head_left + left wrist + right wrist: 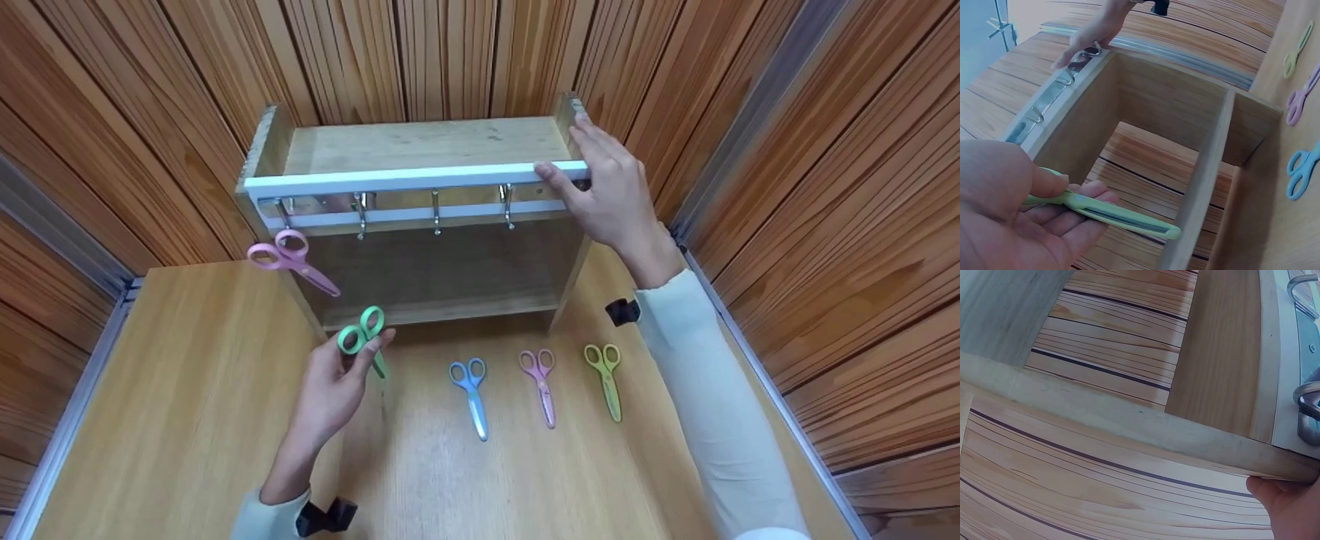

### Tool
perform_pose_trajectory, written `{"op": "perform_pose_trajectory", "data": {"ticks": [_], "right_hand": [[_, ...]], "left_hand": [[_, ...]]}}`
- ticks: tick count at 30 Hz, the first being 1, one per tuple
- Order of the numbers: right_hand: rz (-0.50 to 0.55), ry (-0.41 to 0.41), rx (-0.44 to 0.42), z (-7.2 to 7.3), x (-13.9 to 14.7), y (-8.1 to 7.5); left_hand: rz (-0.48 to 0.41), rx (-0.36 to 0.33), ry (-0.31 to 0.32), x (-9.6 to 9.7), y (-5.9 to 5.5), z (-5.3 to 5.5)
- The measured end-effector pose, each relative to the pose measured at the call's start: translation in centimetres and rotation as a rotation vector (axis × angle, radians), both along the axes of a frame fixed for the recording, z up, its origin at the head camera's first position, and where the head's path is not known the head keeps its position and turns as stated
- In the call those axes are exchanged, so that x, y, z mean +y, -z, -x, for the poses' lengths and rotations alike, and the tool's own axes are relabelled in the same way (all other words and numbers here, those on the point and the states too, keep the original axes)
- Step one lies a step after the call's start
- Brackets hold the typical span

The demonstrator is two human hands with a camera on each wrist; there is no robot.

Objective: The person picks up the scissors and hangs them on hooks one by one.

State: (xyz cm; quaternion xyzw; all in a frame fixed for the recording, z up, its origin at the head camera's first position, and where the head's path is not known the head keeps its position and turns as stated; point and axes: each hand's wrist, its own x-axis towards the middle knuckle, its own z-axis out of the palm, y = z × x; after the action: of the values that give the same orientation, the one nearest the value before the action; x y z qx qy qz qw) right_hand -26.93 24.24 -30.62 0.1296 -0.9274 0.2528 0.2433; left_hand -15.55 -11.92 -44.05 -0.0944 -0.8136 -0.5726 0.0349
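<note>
My left hand (334,386) pinches green scissors (371,321) by their handles, thumb on top, just in front of the wooden shelf unit's (427,146) lower left. The scissors' covered blade (1123,218) points away from the palm in the left wrist view. My right hand (611,187) rests on the unit's upper right corner, with the thumb on the white front rail (397,178) and straight fingers along the side panel. Metal hooks (436,212) line the rail. Pink-purple scissors (289,260) hang by a handle loop from the leftmost hook.
On the tabletop (202,375) before the unit lie blue scissors (472,397), pink scissors (541,386) and yellow-green scissors (607,382) in a row, handles toward the unit. Wood-patterned panels (450,60) stand behind and at both sides, with metal rails at their lower edges.
</note>
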Motion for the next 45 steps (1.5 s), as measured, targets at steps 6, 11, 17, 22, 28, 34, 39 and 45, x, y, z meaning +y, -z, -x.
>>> {"op": "perform_pose_trajectory", "data": {"ticks": [6, 11, 17, 22, 28, 34, 39, 45], "right_hand": [[0.002, -0.002, 0.011, -0.1, 0.0, -0.1], [0.004, 0.003, 0.014, -0.1, 0.0, -0.1], [0.0, 0.006, 0.016, -0.1, -0.1, 0.1], [0.004, 0.001, 0.029, 0.1, -0.3, 0.2], [0.017, -0.011, 0.05, 0.4, -0.5, 0.3], [0.025, -0.014, 0.036, 0.4, -0.8, 0.2], [0.025, -0.011, 0.045, 0.3, -0.7, 0.2], [0.022, -0.011, 0.055, 0.2, -0.5, 0.2]], "left_hand": [[-0.003, 0.032, 0.04, -0.3, -1.5, 0.3], [-0.009, 0.034, 0.073, -0.5, -2.7, 0.7], [-0.045, 0.03, 0.095, -0.8, -3.6, 1.1], [-0.1, 0.042, 0.1, -0.9, -4.2, 1.6], [-0.134, 0.029, 0.09, -1.3, -5.4, 2.5], [-0.137, 0.009, 0.128, -1.8, -6.9, 2.9], [-0.123, 0.028, 0.138, -1.8, -7.7, 3.3], [-0.074, 0.015, 0.155, -1.7, -8.4, 3.8]]}}
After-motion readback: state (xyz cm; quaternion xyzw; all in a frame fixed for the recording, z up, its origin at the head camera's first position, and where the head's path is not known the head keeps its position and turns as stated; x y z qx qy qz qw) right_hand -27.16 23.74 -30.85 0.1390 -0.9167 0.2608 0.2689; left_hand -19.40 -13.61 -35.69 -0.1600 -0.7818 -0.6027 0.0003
